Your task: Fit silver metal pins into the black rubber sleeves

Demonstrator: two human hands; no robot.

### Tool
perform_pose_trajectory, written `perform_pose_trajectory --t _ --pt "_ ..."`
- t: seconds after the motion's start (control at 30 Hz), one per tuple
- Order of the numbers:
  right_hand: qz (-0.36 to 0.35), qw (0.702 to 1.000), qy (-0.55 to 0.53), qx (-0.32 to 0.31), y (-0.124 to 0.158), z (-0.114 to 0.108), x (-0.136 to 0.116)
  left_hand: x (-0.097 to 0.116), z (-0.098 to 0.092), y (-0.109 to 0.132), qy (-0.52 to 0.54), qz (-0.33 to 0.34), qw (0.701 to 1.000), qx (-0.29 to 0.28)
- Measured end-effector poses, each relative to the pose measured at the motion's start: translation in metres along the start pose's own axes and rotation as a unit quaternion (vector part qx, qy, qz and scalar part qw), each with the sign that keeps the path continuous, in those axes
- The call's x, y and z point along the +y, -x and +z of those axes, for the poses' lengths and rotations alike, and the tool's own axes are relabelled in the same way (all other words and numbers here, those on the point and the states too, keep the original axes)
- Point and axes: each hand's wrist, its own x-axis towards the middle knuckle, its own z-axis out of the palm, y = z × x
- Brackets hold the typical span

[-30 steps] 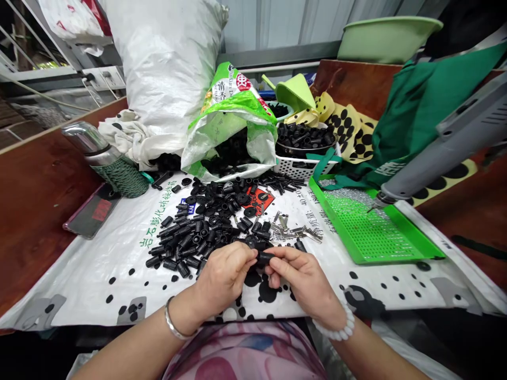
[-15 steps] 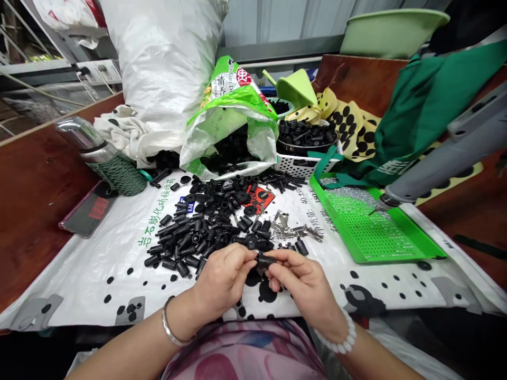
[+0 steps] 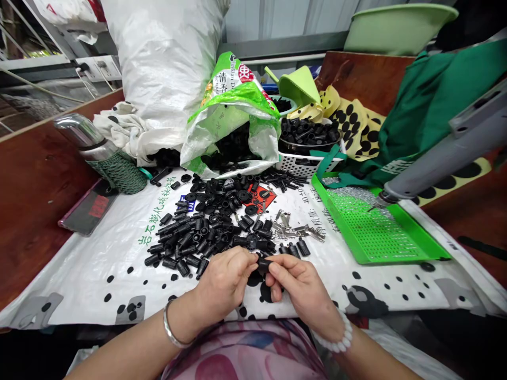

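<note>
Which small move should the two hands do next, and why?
Perhaps the right hand should gently twist the small black part while the left hand steadies it, because both hands hold it, apparently one at each end.

Even, soft light brightened the white printed plastic sheet (image 3: 119,245). Left of the heap of small black plastic parts (image 3: 198,232), the silver metal flask cap (image 3: 80,132) caught glare; behind the heap, the mouth of the green-and-white plastic bag (image 3: 233,110) sank into shadow. Right of the heap, wide-angle distortion stretched the grey cylindrical power tool (image 3: 447,150).
</note>
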Motion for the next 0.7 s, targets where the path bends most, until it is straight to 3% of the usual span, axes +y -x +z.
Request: perform_pose_trajectory --t 0.17,0.27,0.33,0.4,0.5,0.6,0.7 --pt "-0.018 0.999 0.037 -0.006 -0.005 -0.005 -0.006 0.001 -0.004 -0.005 0.073 -0.096 0.992 -0.031" --pt "-0.098 0.984 0.142 0.05 -0.013 -0.017 -0.014 0.001 -0.009 -0.007 0.102 -0.117 0.987 -0.034" --pt "-0.192 0.937 0.268 0.118 -0.021 -0.029 -0.017 0.0 -0.013 -0.008 0.106 -0.125 0.986 -0.027" --pt "-0.251 0.863 0.407 0.163 -0.029 -0.041 -0.016 -0.003 -0.016 -0.009 0.104 -0.134 0.985 -0.014" --pt "-0.251 0.776 0.555 0.167 -0.038 -0.052 -0.012 -0.007 -0.021 -0.01 0.1 -0.139 0.985 0.003" --pt "-0.24 0.743 0.608 0.144 -0.043 -0.054 -0.018 -0.012 -0.025 -0.011 0.089 -0.13 0.987 0.017" --pt "-0.21 0.723 0.646 0.128 -0.056 -0.052 -0.04 -0.017 -0.029 -0.012 0.076 -0.12 0.989 0.028"
